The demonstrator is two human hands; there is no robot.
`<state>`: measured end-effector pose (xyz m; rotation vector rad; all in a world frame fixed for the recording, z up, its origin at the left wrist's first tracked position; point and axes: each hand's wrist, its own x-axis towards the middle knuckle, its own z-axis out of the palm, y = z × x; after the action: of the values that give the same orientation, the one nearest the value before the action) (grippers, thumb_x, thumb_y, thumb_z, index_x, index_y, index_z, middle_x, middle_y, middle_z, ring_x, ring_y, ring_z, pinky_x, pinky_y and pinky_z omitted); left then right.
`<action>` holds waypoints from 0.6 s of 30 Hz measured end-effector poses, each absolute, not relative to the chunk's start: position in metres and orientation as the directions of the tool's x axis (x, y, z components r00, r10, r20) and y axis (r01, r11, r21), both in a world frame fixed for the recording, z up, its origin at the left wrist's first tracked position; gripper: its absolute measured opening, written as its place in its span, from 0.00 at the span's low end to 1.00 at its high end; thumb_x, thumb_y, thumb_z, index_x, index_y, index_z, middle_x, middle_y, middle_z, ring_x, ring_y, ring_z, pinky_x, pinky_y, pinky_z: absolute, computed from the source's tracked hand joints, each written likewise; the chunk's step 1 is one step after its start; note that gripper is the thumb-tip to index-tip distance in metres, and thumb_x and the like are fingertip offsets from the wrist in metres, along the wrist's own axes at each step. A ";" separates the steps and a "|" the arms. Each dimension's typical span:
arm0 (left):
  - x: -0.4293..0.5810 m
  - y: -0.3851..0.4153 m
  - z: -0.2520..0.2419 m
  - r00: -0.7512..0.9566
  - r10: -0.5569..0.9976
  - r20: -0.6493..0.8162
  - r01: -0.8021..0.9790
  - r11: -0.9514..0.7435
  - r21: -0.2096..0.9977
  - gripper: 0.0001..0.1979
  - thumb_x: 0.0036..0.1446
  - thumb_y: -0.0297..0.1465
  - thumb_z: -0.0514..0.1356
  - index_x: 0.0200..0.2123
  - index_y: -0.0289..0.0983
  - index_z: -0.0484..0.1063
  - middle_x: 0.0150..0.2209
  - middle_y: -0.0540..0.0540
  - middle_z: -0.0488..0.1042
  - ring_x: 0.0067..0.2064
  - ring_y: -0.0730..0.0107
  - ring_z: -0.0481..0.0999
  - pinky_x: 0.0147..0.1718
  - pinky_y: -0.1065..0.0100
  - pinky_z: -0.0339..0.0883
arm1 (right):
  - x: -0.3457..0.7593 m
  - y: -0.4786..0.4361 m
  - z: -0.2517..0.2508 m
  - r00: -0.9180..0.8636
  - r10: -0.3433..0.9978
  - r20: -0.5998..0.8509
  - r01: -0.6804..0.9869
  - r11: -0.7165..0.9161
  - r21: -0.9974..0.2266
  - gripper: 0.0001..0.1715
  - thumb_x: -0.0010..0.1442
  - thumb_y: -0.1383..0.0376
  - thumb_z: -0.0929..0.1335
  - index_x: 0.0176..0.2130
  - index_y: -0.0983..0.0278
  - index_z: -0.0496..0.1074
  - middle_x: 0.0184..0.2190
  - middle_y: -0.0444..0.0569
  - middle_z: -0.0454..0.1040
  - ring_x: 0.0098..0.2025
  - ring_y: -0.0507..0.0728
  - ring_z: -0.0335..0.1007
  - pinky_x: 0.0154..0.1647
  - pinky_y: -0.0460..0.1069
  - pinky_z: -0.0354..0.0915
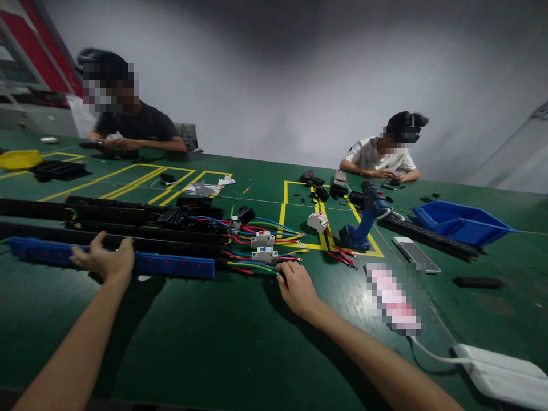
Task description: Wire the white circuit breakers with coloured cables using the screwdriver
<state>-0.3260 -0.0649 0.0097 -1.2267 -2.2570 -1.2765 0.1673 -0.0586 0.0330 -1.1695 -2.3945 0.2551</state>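
A long blue power strip (175, 265) lies across the left side, its near edge facing me. My left hand (105, 260) grips it near its middle, thumb and fingers on either side. From its right end run several wires (252, 266), yellow-green, blue and red. My right hand (297, 288) has its fingers closed at the ends of these wires; the fingertips partly hide what they pinch. Just behind the wires sit two white circuit breakers, the nearer breaker (264, 254) and the farther breaker (262, 238). Long black strips (171, 244) lie parallel behind the blue one.
A blue power drill (363, 220), a third breaker (317, 221) and red wires (342, 257) lie ahead right. Farther right are a blue bin (462, 221), a white phone (415, 254), a pixelated screen (394, 299) and a white power bank (505, 374). Two people sit across the table.
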 end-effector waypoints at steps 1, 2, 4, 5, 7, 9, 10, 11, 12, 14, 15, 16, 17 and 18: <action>-0.319 -0.065 0.014 -0.691 0.467 0.552 0.710 0.292 0.641 0.34 0.57 0.36 0.59 0.59 0.20 0.54 0.64 0.20 0.30 0.63 0.19 0.30 0.53 0.25 0.31 | 0.168 -0.059 0.033 -0.530 0.780 0.331 0.697 0.624 -0.354 0.10 0.65 0.68 0.62 0.46 0.60 0.66 0.45 0.50 0.70 0.46 0.58 0.64 0.46 0.52 0.59; -0.308 -0.066 0.020 -0.716 0.428 0.552 0.688 0.297 0.662 0.34 0.55 0.37 0.62 0.58 0.22 0.58 0.65 0.22 0.35 0.64 0.20 0.32 0.54 0.27 0.31 | 0.168 -0.059 0.033 -0.527 0.778 0.343 0.698 0.626 -0.348 0.10 0.65 0.68 0.62 0.47 0.60 0.67 0.46 0.50 0.70 0.47 0.58 0.64 0.47 0.53 0.59; -0.276 -0.066 0.035 -0.591 0.419 0.690 0.804 0.233 0.547 0.30 0.53 0.35 0.63 0.56 0.25 0.63 0.65 0.27 0.43 0.65 0.26 0.36 0.55 0.28 0.30 | 0.169 -0.058 0.032 -0.516 0.775 0.365 0.706 0.626 -0.331 0.10 0.65 0.67 0.62 0.47 0.60 0.67 0.47 0.51 0.70 0.49 0.59 0.63 0.49 0.54 0.59; -0.256 -0.066 0.043 -0.462 0.422 0.780 0.886 0.176 0.429 0.28 0.53 0.34 0.63 0.55 0.26 0.65 0.65 0.30 0.46 0.66 0.31 0.39 0.57 0.31 0.32 | 0.169 -0.058 0.031 -0.513 0.775 0.370 0.711 0.625 -0.323 0.11 0.66 0.67 0.62 0.47 0.60 0.68 0.48 0.51 0.69 0.49 0.59 0.63 0.50 0.54 0.59; -0.211 -0.067 0.055 -0.068 0.511 0.857 0.992 -0.054 0.111 0.23 0.54 0.31 0.62 0.53 0.31 0.69 0.62 0.35 0.55 0.65 0.41 0.49 0.60 0.41 0.45 | 0.170 -0.057 0.029 -0.510 0.777 0.369 0.719 0.621 -0.312 0.12 0.66 0.67 0.62 0.48 0.59 0.68 0.48 0.52 0.69 0.50 0.59 0.63 0.49 0.54 0.59; -0.163 -0.069 0.061 0.447 0.635 0.630 0.870 -0.473 -0.141 0.16 0.57 0.29 0.59 0.50 0.40 0.72 0.54 0.41 0.68 0.57 0.55 0.66 0.56 0.53 0.58 | 0.170 -0.056 0.028 -0.507 0.781 0.365 0.724 0.615 -0.311 0.13 0.66 0.68 0.62 0.49 0.59 0.68 0.47 0.51 0.69 0.50 0.59 0.63 0.48 0.53 0.59; -0.140 -0.070 0.062 0.594 0.639 0.490 0.779 -0.609 -0.149 0.13 0.59 0.29 0.57 0.47 0.41 0.74 0.49 0.42 0.72 0.50 0.60 0.71 0.52 0.58 0.63 | 0.170 -0.056 0.028 -0.502 0.784 0.366 0.728 0.611 -0.311 0.13 0.66 0.68 0.62 0.49 0.59 0.68 0.47 0.51 0.69 0.50 0.59 0.62 0.48 0.53 0.59; -0.119 -0.072 0.062 0.663 0.650 0.373 0.728 -0.675 -0.119 0.12 0.60 0.30 0.55 0.45 0.40 0.74 0.44 0.43 0.74 0.44 0.63 0.74 0.46 0.62 0.66 | 0.170 -0.056 0.028 -0.494 0.787 0.369 0.733 0.605 -0.311 0.13 0.66 0.68 0.62 0.49 0.59 0.68 0.47 0.51 0.69 0.50 0.59 0.62 0.48 0.53 0.59; -0.100 -0.073 0.061 0.676 0.683 0.277 0.724 -0.686 -0.077 0.12 0.62 0.31 0.53 0.43 0.39 0.75 0.41 0.43 0.74 0.40 0.64 0.75 0.40 0.64 0.67 | 0.171 -0.056 0.029 -0.485 0.792 0.372 0.739 0.598 -0.310 0.12 0.66 0.67 0.63 0.49 0.58 0.68 0.47 0.51 0.69 0.50 0.59 0.62 0.48 0.54 0.58; -0.074 -0.077 0.061 0.600 0.787 0.141 0.796 -0.605 -0.010 0.13 0.63 0.33 0.50 0.40 0.38 0.74 0.39 0.42 0.74 0.35 0.66 0.75 0.31 0.67 0.66 | 0.171 -0.057 0.032 -0.467 0.802 0.372 0.752 0.582 -0.309 0.12 0.66 0.66 0.63 0.49 0.58 0.68 0.46 0.51 0.68 0.49 0.60 0.61 0.47 0.54 0.58; -0.066 -0.078 0.061 0.553 0.828 0.098 0.832 -0.555 0.000 0.14 0.63 0.34 0.50 0.40 0.38 0.74 0.39 0.42 0.74 0.33 0.65 0.75 0.30 0.66 0.66 | 0.171 -0.058 0.033 -0.458 0.808 0.371 0.759 0.573 -0.310 0.12 0.66 0.65 0.64 0.49 0.57 0.68 0.45 0.51 0.67 0.48 0.60 0.61 0.45 0.53 0.58; -0.061 -0.078 0.062 0.508 0.859 0.067 0.861 -0.509 0.001 0.14 0.63 0.36 0.50 0.40 0.38 0.73 0.40 0.41 0.74 0.33 0.64 0.76 0.29 0.66 0.66 | 0.172 -0.059 0.034 -0.448 0.813 0.371 0.765 0.564 -0.312 0.12 0.65 0.64 0.64 0.49 0.57 0.69 0.45 0.51 0.67 0.47 0.60 0.60 0.44 0.53 0.58; -0.058 -0.079 0.063 0.474 0.879 0.047 0.880 -0.474 -0.004 0.13 0.62 0.37 0.51 0.41 0.38 0.73 0.40 0.41 0.74 0.33 0.62 0.76 0.29 0.65 0.66 | 0.172 -0.059 0.035 -0.439 0.818 0.371 0.769 0.556 -0.315 0.12 0.64 0.64 0.65 0.49 0.57 0.69 0.44 0.51 0.66 0.47 0.60 0.60 0.44 0.53 0.58; -0.057 -0.079 0.064 0.453 0.891 0.032 0.892 -0.453 -0.012 0.13 0.61 0.37 0.52 0.42 0.39 0.73 0.41 0.41 0.74 0.34 0.61 0.76 0.30 0.65 0.66 | 0.172 -0.059 0.035 -0.432 0.822 0.372 0.771 0.550 -0.320 0.12 0.64 0.64 0.66 0.48 0.57 0.69 0.44 0.51 0.66 0.47 0.60 0.60 0.44 0.53 0.58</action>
<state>-0.0575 -0.0791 0.0637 -2.6544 -1.6292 -0.0334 0.1717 -0.0588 0.0352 -1.2847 -2.3015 0.1378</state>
